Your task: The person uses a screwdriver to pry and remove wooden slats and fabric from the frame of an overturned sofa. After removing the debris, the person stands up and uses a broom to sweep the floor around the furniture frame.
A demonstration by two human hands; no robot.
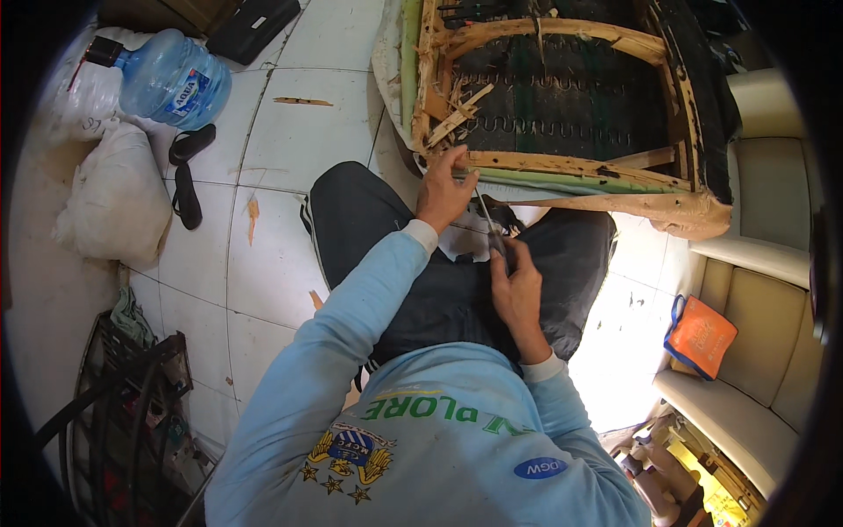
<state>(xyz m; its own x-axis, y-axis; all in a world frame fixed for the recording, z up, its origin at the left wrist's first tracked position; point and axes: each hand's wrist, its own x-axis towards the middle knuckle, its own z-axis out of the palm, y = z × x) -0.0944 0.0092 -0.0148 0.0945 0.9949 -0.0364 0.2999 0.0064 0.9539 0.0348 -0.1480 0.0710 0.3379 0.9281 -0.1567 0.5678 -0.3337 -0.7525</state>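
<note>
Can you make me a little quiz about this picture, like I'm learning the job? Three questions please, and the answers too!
1. True or false: the right hand is holding the tool.

2. Pick one. What runs across the dark inside of the wooden frame?
A) glass plates
B) wavy springs
C) brass bells

3. On which side of the picture is the big blue bottle?

Key:
1. True.
2. B, wavy springs.
3. The left side.
</note>
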